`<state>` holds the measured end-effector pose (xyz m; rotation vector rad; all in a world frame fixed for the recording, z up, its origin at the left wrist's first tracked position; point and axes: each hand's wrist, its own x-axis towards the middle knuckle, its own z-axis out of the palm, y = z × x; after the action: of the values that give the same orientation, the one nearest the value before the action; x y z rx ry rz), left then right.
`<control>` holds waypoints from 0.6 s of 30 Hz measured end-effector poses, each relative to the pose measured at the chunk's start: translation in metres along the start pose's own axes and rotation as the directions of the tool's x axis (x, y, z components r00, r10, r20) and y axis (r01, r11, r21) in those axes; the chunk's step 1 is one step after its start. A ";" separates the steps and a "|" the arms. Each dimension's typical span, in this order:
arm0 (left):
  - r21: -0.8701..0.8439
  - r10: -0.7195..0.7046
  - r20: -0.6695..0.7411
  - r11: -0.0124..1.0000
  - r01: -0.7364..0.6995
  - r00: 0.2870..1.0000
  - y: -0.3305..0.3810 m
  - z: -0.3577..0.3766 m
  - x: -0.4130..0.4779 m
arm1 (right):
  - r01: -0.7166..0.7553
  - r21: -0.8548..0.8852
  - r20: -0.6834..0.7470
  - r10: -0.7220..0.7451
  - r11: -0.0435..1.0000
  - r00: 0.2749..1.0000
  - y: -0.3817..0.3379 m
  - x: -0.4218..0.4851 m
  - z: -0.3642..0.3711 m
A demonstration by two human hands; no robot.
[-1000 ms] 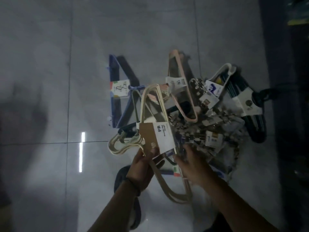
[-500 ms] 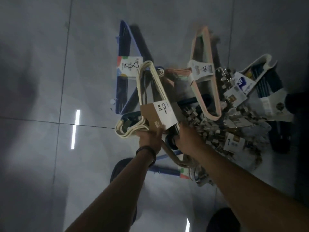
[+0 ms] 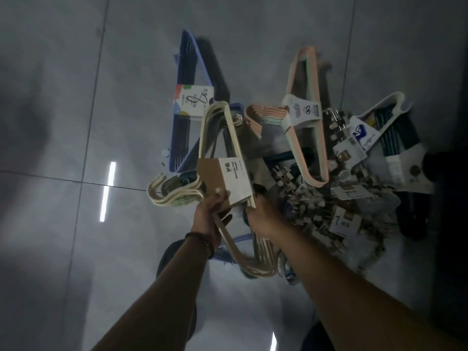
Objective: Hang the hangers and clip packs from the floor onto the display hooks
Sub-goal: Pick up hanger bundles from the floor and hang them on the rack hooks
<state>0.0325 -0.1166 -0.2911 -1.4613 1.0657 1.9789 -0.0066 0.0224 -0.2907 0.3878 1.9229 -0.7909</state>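
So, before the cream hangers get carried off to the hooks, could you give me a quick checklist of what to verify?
1. Left hand gripping the cream hanger bundle at its cardboard sleeve: ok.
2. Right hand also on the bundle: cannot tell, its fingers are hidden behind the sleeve.
3. Bundle free of the clip packs and the pink hangers: cannot tell, they overlap in the view.
4. Sleeve holding the hangers together: ok.
5. Hook ends unobstructed: ok.
6. Display hooks in sight: not ok, none in view.
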 end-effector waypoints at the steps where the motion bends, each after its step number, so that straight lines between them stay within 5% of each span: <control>1: 0.021 0.011 0.001 1.000 -0.011 1.000 0.001 -0.004 -0.010 | -0.008 0.021 -0.003 0.008 1.000 1.000 0.000 -0.011 0.004; 6: 0.216 0.134 0.036 0.967 -0.139 0.990 0.025 -0.024 -0.077 | 0.029 0.282 0.087 -0.056 0.959 0.995 -0.010 -0.090 0.004; 8: 0.304 0.211 0.076 0.926 -0.224 0.974 0.045 -0.024 -0.112 | 0.196 0.249 -0.065 -0.185 0.949 0.981 -0.019 -0.128 -0.012; 11: 0.423 0.334 0.125 0.834 -0.355 0.934 0.083 -0.012 -0.170 | 0.490 -0.068 -0.423 -0.470 0.869 0.775 -0.051 -0.185 -0.065; 14: 0.591 0.383 0.224 0.678 -0.438 0.896 0.128 0.011 -0.243 | 0.556 -0.484 -0.379 -0.735 0.676 0.563 -0.110 -0.259 -0.141; 15: 0.661 0.378 0.267 0.598 -0.454 0.887 0.143 0.018 -0.261 | 0.529 -0.614 -0.270 -0.785 0.586 0.558 -0.127 -0.274 -0.160; 18: 0.797 0.374 0.427 0.274 -0.538 0.823 0.187 0.051 -0.329 | 0.436 -0.799 0.013 -0.712 0.415 0.702 -0.172 -0.337 -0.218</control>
<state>-0.0265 -0.1602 0.0840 -0.3575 2.1986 1.2635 -0.0949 0.0652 0.1343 -0.8081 2.5516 -0.2338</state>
